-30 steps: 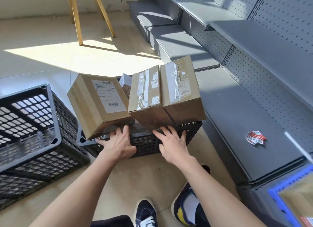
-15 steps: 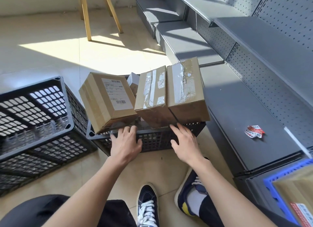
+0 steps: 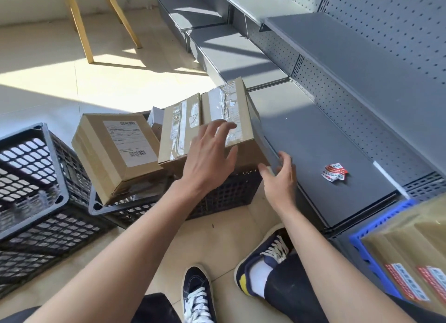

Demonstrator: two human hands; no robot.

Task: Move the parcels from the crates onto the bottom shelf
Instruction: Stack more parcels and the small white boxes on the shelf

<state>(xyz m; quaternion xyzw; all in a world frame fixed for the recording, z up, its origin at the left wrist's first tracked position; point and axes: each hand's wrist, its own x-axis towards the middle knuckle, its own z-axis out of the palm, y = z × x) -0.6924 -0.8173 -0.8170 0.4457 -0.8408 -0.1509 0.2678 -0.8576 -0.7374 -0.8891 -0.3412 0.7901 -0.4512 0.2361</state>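
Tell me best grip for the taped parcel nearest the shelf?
Probably two-handed: clamp the taped parcel by its opposite side faces. It stands tilted above the crate rim, top face exposed, the middle parcel tight beside it. Left hand comes over the top; right hand takes the free shelf-side corner.

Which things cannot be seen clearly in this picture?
Head view only:
- Shipping label text: too small.
- Small white box: mostly hidden behind the taped parcels.
- Inside of the black crate: covered by parcels.
- Blue crate: cut off by the right edge.
- Right hand contact with taped parcel: unclear.
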